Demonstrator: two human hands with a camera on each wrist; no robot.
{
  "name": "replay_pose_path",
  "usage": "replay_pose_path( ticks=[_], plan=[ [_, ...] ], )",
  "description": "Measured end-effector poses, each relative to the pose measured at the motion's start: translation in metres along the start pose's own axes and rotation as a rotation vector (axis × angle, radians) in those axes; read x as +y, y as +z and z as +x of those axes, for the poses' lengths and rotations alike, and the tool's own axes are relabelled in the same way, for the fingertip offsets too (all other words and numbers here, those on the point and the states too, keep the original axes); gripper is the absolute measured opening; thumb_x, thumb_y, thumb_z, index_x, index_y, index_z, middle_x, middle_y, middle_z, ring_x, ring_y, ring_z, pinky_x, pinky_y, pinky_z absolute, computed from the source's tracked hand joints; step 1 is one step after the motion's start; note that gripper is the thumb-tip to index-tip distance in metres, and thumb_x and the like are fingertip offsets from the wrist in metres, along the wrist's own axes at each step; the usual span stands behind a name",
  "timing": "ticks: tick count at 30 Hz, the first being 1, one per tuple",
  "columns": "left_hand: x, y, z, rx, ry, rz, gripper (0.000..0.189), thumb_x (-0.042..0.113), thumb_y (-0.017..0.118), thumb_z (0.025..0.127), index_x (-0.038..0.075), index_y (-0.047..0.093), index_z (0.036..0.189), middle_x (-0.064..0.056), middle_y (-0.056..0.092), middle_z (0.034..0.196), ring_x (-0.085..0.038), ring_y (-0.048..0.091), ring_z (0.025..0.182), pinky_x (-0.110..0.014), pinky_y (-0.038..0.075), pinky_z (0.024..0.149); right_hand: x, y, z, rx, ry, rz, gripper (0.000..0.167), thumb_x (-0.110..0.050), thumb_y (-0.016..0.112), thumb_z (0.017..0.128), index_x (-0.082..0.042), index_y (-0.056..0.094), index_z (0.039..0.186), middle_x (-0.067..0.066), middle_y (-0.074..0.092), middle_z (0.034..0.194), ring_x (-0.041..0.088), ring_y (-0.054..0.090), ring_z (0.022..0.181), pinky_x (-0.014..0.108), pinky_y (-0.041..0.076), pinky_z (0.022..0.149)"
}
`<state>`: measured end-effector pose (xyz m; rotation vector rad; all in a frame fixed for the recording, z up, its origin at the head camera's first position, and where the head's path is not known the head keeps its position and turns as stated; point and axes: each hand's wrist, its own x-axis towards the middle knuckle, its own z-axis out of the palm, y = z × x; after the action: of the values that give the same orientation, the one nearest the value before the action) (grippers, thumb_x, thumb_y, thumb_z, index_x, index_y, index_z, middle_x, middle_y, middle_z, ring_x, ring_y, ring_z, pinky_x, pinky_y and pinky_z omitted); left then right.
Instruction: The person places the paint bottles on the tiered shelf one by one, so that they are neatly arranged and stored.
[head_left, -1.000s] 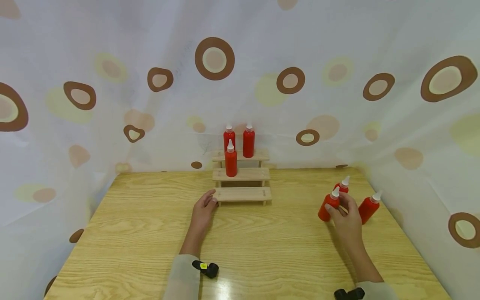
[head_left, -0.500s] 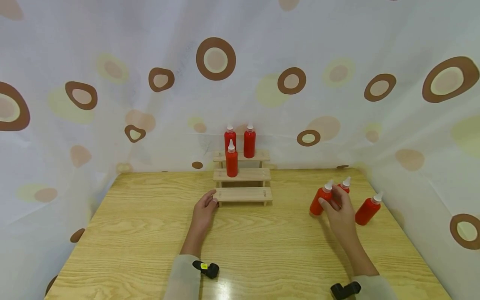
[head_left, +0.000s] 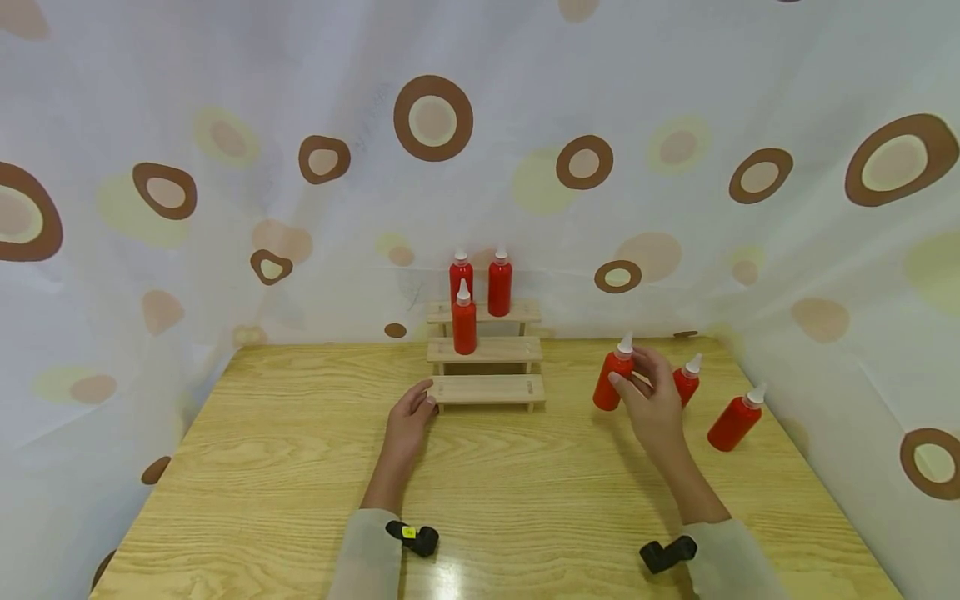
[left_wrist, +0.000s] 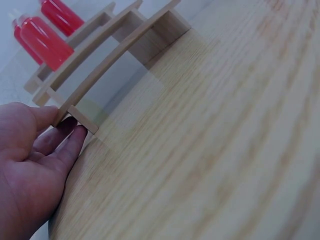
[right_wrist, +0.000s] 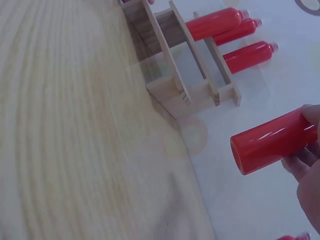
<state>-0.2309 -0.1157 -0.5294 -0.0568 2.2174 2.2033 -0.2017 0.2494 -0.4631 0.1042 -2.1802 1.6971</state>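
Bottle (head_left: 612,383) moved nearer rack (head_left: 487,389), right hand (head_left: 655,410) gripping it; left hand (head_left: 407,421) pinching rack.

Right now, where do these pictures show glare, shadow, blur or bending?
Head view: a glare spot on the table near the bottom edge; left wrist view: the wooden rack looks bowed, the nearest wood grain blurred; right wrist view: a soft shadow on the table, highlights on the held red bottle.

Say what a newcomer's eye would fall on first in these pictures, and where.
Probably the red bottle the right hand holds above the table, right of the wooden rack. Next, the three red bottles on that rack: two on its top step, one on the middle. Behind, bold brown rings dot the pale backdrop.
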Motion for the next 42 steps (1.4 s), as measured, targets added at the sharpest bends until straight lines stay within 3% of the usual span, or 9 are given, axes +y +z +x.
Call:
replay_pose_path(
  ticks=[3,8,16,22,34,42],
  plan=[
    [-0.012,0.0,0.007,0.013,0.008,-0.001,0.042,0.014,0.052,0.106,0.008,0.052,0.147,-0.024,0.043,0.154,-0.036,0.036,0.147,-0.053,0.038,0.117,-0.004,0.007,0.006,-0.027,-0.019,0.015,0.06,-0.018,0.068,0.098,-0.011,0.039,0.15,0.012,0.05,0.142,0.005,0.054,0.121,0.008,0.046,0.097],
    [-0.012,0.001,0.006,0.023,0.016,-0.004,0.04,0.016,0.053,0.106,0.01,0.054,0.145,-0.022,0.047,0.151,-0.034,0.04,0.145,-0.051,0.039,0.116,-0.009,0.022,0.015,-0.056,-0.061,0.023,0.058,-0.018,0.069,0.097,-0.01,0.041,0.148,0.013,0.052,0.141,0.007,0.055,0.122,0.009,0.046,0.099],
    [-0.012,0.0,0.006,0.024,0.019,-0.014,0.04,0.015,0.054,0.105,0.01,0.054,0.145,-0.021,0.048,0.15,-0.033,0.04,0.145,-0.05,0.039,0.116,-0.019,0.053,0.032,-0.113,-0.086,0.064,0.059,-0.017,0.068,0.098,-0.006,0.04,0.148,0.016,0.052,0.139,0.026,0.054,0.126,0.011,0.048,0.098],
    [-0.014,-0.002,0.008,0.02,0.016,-0.018,0.04,0.016,0.054,0.105,0.01,0.054,0.145,-0.022,0.046,0.151,-0.034,0.038,0.145,-0.051,0.038,0.116,-0.024,0.078,0.049,-0.141,-0.123,0.103,0.057,-0.011,0.068,0.097,-0.003,0.041,0.147,0.018,0.052,0.137,0.026,0.054,0.125,0.014,0.048,0.101],
    [-0.013,0.0,0.007,0.028,0.011,-0.011,0.039,0.015,0.054,0.105,0.01,0.055,0.144,-0.022,0.048,0.15,-0.034,0.04,0.144,-0.051,0.039,0.116,-0.023,0.117,0.079,-0.203,-0.082,0.138,0.06,-0.009,0.067,0.098,-0.005,0.039,0.15,0.017,0.05,0.145,0.031,0.05,0.131,0.037,0.046,0.112],
    [-0.014,0.0,0.007,0.014,0.013,-0.012,0.04,0.015,0.052,0.106,0.01,0.053,0.146,-0.022,0.045,0.153,-0.035,0.037,0.146,-0.051,0.039,0.116,-0.018,0.134,0.089,-0.257,-0.105,0.1,0.056,-0.009,0.063,0.1,-0.009,0.039,0.15,0.017,0.049,0.147,0.035,0.05,0.133,0.047,0.043,0.114]
  ],
)
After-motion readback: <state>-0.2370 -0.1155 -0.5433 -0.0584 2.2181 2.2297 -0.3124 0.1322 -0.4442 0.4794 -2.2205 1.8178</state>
